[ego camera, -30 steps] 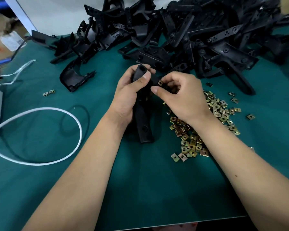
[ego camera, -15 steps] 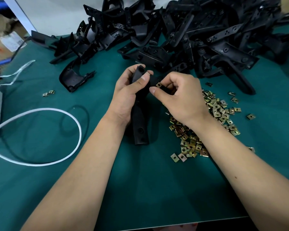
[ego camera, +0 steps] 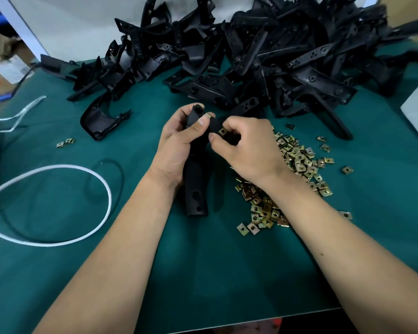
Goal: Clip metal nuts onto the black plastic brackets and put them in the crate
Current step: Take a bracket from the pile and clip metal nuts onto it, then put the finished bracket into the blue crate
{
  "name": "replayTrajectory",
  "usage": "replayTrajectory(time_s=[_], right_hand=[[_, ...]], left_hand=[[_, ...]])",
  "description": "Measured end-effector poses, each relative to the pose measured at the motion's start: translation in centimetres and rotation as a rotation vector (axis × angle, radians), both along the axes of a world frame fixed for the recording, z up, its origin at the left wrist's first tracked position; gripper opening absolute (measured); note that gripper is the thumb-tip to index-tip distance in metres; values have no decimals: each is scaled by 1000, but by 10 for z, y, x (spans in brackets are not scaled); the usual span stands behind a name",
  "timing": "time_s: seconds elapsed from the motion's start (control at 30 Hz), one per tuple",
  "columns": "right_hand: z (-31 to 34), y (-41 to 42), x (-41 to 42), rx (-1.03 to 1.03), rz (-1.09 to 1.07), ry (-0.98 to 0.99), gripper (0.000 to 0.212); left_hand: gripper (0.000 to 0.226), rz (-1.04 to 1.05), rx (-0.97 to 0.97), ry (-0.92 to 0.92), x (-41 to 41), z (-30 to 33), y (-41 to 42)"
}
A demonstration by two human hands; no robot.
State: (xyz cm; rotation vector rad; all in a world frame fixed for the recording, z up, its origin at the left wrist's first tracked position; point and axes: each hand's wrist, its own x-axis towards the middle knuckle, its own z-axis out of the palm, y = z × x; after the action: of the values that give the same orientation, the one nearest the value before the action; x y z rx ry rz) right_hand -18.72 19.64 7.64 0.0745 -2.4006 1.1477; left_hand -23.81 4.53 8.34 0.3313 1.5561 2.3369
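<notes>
Left hand (ego camera: pixel 179 145) grips the bracket (ego camera: pixel 195 186) upright, steadying its end so the right hand (ego camera: pixel 246 150) can pinch a nut (ego camera: pixel 222 131) on.

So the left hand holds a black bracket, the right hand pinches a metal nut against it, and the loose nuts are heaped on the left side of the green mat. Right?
Not quite. The head view shows the heap of nuts on the right side of the mat, by the right forearm. The rest holds: the left hand holds the bracket, and the right hand pinches a nut against it.
</notes>
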Motion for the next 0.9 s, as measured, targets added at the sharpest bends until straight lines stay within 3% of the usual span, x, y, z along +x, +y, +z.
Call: replayTrajectory(time_s=[0.13, 0.37, 0.47, 0.6, 0.7, 0.83, 0.9], right_hand=[[5, 7, 0, 80, 41, -25, 49], [23, 36, 25, 71, 1, -16, 48], [33, 64, 55, 29, -99, -3, 47], [46, 114, 110, -87, -268, -4, 17], [52, 161, 167, -187, -419, 95, 29], [43, 215, 255, -315, -584, 205, 23], [26, 235, 301, -403, -687, 200, 18]], left_hand=[[18, 20, -4, -29, 4, 3, 2], [18, 11, -65, -43, 25, 22, 37], [16, -31, -85, -19, 42, 38, 76], [16, -101, -151, 101, 85, 57, 152], [20, -182, -137, 222, 136, 65, 222], [16, -386, -121, 236, 216, 60, 305], [17, -476, -206, 261, 257, 44, 338]])
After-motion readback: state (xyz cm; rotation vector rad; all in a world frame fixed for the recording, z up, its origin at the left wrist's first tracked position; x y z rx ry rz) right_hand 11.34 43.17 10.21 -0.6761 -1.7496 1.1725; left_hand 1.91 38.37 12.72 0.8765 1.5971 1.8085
